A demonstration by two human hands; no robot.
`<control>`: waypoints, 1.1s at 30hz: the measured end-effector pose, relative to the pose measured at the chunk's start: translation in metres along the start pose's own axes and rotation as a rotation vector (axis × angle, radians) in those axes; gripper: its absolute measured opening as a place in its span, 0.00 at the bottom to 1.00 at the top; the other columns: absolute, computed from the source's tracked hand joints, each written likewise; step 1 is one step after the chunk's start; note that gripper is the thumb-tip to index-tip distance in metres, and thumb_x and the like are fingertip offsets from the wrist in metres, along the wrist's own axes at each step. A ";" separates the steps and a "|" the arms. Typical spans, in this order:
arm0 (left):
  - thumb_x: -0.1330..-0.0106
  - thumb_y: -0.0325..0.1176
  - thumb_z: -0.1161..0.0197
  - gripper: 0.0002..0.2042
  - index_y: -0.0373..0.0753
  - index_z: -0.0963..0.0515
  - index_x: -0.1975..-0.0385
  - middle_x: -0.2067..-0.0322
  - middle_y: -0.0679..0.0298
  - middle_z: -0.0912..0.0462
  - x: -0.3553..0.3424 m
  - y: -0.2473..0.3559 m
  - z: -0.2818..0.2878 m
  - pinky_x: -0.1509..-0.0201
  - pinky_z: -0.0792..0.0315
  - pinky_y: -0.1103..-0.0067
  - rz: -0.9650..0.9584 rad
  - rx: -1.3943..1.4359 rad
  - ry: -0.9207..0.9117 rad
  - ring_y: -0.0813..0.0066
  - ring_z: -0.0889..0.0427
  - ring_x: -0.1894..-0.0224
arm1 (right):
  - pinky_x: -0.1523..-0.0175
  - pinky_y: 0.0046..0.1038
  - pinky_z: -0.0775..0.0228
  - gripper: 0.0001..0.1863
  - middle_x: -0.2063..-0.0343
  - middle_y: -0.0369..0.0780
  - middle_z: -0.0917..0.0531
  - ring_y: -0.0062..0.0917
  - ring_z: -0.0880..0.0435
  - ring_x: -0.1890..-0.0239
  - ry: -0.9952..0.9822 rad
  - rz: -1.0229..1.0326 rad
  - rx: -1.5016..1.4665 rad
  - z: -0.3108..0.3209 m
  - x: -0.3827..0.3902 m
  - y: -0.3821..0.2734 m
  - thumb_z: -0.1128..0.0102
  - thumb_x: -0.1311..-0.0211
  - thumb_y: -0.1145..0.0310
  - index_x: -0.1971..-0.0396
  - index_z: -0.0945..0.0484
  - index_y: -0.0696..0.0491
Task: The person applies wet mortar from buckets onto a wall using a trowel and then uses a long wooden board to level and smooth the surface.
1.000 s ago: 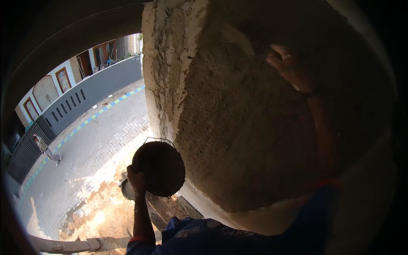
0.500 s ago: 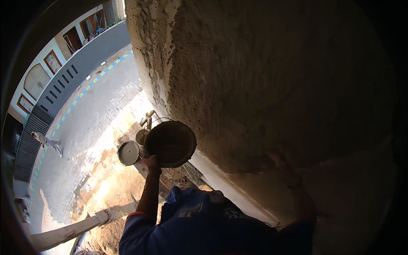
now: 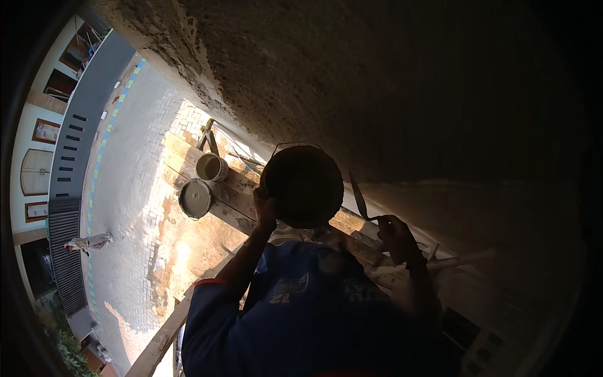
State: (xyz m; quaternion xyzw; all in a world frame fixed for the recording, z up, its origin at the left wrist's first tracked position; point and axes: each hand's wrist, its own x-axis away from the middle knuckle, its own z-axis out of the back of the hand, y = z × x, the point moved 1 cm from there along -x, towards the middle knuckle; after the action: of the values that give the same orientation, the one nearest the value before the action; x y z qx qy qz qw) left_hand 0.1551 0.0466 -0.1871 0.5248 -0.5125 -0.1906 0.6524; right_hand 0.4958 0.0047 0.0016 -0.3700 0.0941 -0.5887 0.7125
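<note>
My left hand [image 3: 266,209] is closed on the left rim of a dark, round bucket [image 3: 303,185], held up in front of my chest with its wire handle at the far side. Shadow hides what is inside it. To the right, my right hand [image 3: 396,237] grips a trowel [image 3: 359,196] by its handle, the narrow blade pointing up and away beside the bucket. A rough plastered wall [image 3: 270,81] rises close in front and to the right, mostly in deep shadow.
Below, a plank scaffold [image 3: 235,204] carries a bucket full of grey mortar [image 3: 195,198] and another small bucket [image 3: 212,167]. A wooden pole [image 3: 160,339] slants at lower left. Far left, a person [image 3: 88,242] walks on the paved street [image 3: 135,188] beside a grey fence [image 3: 94,81].
My right hand has come away from the wall toward the bucket, and the trowel now shows. The view has turned, and the held bucket sits farther right in it.
</note>
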 end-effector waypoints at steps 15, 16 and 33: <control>0.59 0.24 0.44 0.21 0.36 0.36 0.60 0.67 0.59 0.31 -0.015 -0.044 -0.060 0.58 0.32 0.73 0.147 -0.383 0.004 0.69 0.30 0.63 | 0.82 0.20 0.41 0.15 0.82 0.31 0.30 0.13 0.33 0.85 0.088 -0.734 -0.806 -0.046 0.037 0.029 0.50 0.39 0.59 0.59 0.29 0.54; 0.58 0.27 0.42 0.22 0.36 0.34 0.59 0.67 0.58 0.29 -0.011 -0.047 -0.064 0.59 0.31 0.74 0.194 -0.399 0.075 0.68 0.28 0.64 | 0.82 0.21 0.41 0.16 0.83 0.31 0.31 0.13 0.33 0.86 0.123 -0.713 -0.760 -0.047 0.045 0.032 0.50 0.39 0.57 0.59 0.29 0.53; 0.52 0.30 0.42 0.26 0.26 0.37 0.51 0.58 0.42 0.27 -0.032 -0.105 0.121 0.56 0.25 0.64 0.345 -0.085 0.710 0.50 0.23 0.57 | 0.64 0.35 0.35 0.22 0.73 0.47 0.24 0.35 0.24 0.70 -0.025 -0.514 -0.196 -0.084 0.113 0.224 0.57 0.38 0.54 0.63 0.27 0.59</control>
State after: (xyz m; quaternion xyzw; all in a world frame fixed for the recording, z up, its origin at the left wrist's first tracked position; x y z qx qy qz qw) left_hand 0.0679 -0.0269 -0.3034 0.4367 -0.3274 0.0943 0.8326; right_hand 0.6529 -0.1249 -0.1664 -0.4561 0.0446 -0.7336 0.5018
